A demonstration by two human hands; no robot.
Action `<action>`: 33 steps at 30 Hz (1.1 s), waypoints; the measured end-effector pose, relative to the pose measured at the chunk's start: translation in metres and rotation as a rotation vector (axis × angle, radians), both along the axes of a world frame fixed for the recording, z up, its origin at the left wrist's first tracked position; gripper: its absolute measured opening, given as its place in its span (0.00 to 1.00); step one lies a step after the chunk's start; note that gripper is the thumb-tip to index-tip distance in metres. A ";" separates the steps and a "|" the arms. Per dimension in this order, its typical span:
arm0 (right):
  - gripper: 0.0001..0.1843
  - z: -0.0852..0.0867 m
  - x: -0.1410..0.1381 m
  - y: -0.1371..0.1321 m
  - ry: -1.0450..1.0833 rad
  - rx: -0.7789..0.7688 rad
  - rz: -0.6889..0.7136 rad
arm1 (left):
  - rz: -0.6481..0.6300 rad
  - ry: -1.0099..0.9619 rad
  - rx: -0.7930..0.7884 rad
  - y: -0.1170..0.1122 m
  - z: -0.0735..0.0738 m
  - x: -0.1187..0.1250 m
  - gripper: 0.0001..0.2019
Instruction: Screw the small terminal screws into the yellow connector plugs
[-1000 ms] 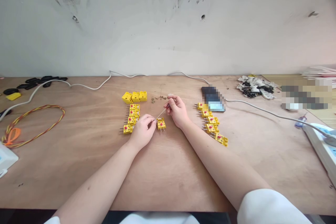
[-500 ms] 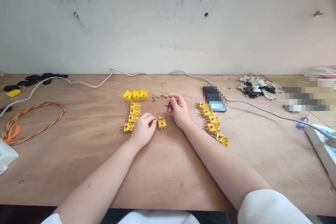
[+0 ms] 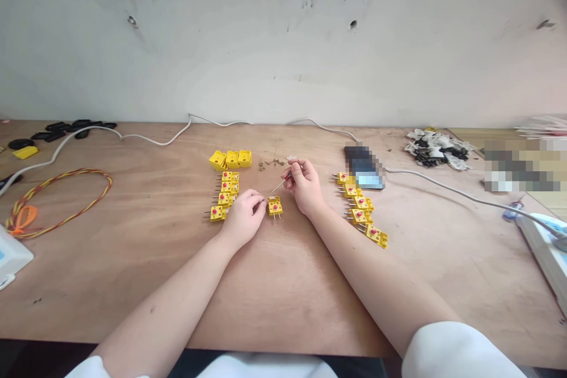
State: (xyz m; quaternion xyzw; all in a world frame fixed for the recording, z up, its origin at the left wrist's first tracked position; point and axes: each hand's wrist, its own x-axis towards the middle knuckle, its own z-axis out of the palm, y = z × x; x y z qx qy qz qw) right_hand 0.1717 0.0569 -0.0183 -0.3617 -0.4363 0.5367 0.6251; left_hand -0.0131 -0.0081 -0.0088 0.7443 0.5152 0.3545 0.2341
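Note:
My left hand (image 3: 243, 215) rests on the wooden table (image 3: 283, 283) with its fingers pinched at the tip of a thin screwdriver (image 3: 277, 188). My right hand (image 3: 303, 186) is closed on the screwdriver's handle, and the shaft slants down to the left. Right beside the tip lies a yellow connector plug (image 3: 275, 207) with a red dot and two pins. What the left fingertips pinch is too small to make out.
A column of yellow plugs (image 3: 225, 195) lies left of my hands, with yellow shells (image 3: 230, 159) behind it. Several more plugs (image 3: 361, 209) lie to the right. Small screws (image 3: 270, 162), a phone (image 3: 363, 168), a red-yellow wire coil (image 3: 53, 198), white cables and a power strip (image 3: 543, 242) lie around.
Both hands stay at the plug with the screwdriver; only the camera view has shifted slightly.

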 end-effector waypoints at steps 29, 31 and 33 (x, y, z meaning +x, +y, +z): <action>0.16 0.001 -0.003 -0.002 -0.094 0.069 -0.053 | 0.008 0.018 0.030 0.002 -0.002 0.000 0.10; 0.15 0.003 -0.004 -0.004 -0.093 0.079 -0.049 | 0.015 0.025 0.032 0.002 -0.003 -0.001 0.10; 0.16 0.006 -0.004 -0.005 -0.090 0.071 -0.044 | 0.022 0.030 0.034 0.002 -0.003 -0.001 0.10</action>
